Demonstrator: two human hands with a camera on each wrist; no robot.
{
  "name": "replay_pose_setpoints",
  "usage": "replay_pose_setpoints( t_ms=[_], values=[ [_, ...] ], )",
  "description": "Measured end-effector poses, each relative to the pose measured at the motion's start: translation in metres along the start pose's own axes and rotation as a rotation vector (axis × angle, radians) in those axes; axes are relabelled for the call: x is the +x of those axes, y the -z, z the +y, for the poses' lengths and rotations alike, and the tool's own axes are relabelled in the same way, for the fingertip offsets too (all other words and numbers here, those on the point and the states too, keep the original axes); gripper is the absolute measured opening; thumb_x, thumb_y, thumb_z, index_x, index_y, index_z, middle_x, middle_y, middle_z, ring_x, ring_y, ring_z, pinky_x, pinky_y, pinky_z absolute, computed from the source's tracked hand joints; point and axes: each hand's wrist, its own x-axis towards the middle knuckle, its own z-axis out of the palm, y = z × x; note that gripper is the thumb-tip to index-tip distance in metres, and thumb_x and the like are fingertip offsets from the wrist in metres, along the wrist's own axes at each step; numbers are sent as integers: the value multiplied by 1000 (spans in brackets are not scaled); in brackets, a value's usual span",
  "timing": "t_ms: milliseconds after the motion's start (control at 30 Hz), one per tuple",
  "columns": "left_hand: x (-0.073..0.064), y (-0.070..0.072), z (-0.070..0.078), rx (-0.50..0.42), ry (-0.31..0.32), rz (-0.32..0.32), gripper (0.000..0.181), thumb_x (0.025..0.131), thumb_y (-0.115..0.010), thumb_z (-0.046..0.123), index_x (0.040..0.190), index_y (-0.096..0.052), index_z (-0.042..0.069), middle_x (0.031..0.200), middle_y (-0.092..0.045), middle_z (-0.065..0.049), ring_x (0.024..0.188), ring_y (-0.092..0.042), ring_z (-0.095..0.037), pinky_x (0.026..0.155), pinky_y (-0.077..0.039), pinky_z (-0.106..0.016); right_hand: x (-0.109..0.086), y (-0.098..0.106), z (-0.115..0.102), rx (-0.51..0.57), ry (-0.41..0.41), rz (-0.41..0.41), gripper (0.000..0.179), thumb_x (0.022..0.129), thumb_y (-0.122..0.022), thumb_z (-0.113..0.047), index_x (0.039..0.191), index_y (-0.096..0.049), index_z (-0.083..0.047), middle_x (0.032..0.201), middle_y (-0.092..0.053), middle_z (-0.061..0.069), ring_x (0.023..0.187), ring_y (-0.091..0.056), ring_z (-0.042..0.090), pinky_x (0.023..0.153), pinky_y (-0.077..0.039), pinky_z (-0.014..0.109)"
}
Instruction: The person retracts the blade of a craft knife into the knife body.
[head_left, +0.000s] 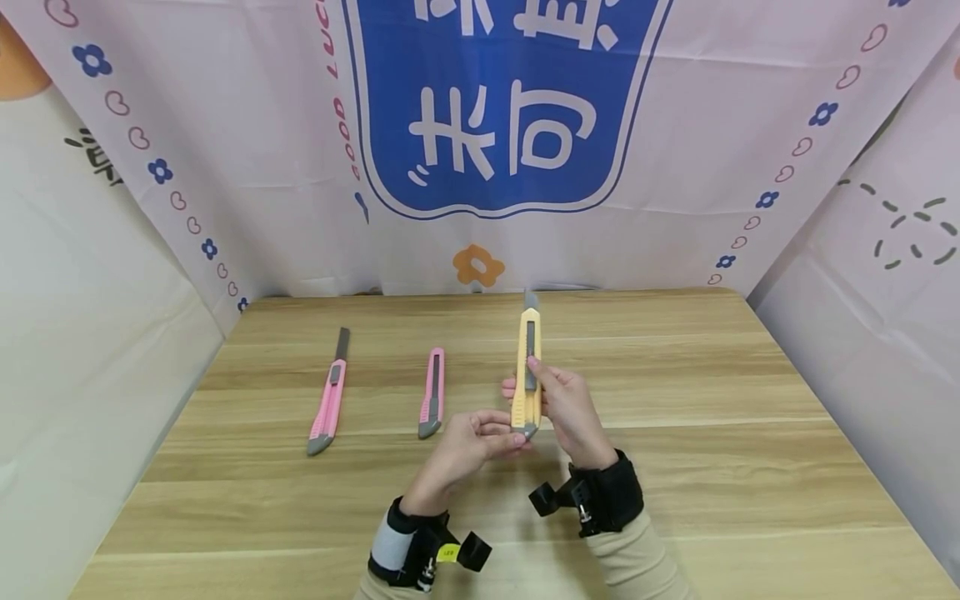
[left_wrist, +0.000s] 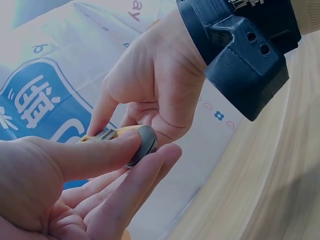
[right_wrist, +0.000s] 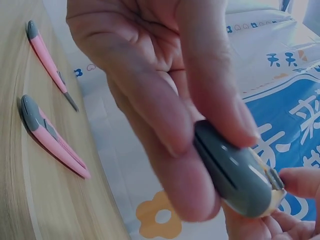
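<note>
A yellow utility knife (head_left: 527,404) with a grey end cap is held up over the table, its blade partly out at the top. My right hand (head_left: 573,412) grips its body, the thumb on the grey slider. Lower down, my left hand (head_left: 467,446) pinches the grey end cap (right_wrist: 235,172) between thumb and fingers. A pink utility knife (head_left: 432,396) lies left of my left hand, no blade showing. Farther left, another pink utility knife (head_left: 328,408) lies with its grey blade extended.
The wooden table (head_left: 712,400) reaches back to a white printed cloth (head_left: 285,167) with a blue emblem. Cloth hangs at both sides too. Each wrist wears a black camera mount (head_left: 607,496).
</note>
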Motion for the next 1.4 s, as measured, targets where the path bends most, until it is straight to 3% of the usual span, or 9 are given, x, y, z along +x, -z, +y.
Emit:
replay_pose_setpoints(
  t_ms=[400,633,967,1200,1400],
  values=[
    [-2,0,2,61,1,8,29,80,-68,0,106,-62,-12,97,-71,-27,88,-68,-32,83,-58,-42,-2,-8,1,-9,33,55,37,98,-48,-21,107,-61,13,76,-75,3,73,-71,15,66,-60,21],
    [-3,-1,3,61,-7,2,28,81,-67,-1,106,-62,-14,98,-70,-30,87,-69,-32,82,-58,-41,-2,-7,2,-12,75,35,36,98,-47,-17,107,-59,16,75,-75,2,73,-71,14,67,-60,20],
    [-2,0,3,61,-8,22,30,80,-67,-2,107,-61,-14,99,-69,-29,86,-69,-32,81,-58,-40,-1,-6,3,-74,84,6,33,99,-45,-15,113,-58,12,94,-74,19,78,-70,15,69,-59,19],
    [-2,1,4,41,-27,16,31,81,-66,-4,109,-59,-15,102,-68,-31,87,-69,-31,82,-58,-39,1,-5,3,-49,41,-7,40,98,-47,-25,116,-58,9,98,-74,18,85,-70,19,73,-59,21],
    [-1,0,3,12,-6,25,33,80,-66,-4,110,-59,-14,103,-68,-30,88,-69,-30,84,-57,-39,1,-5,4,-42,-17,42,44,97,-49,-32,115,-60,7,93,-75,14,82,-70,18,69,-59,21]
  ],
)
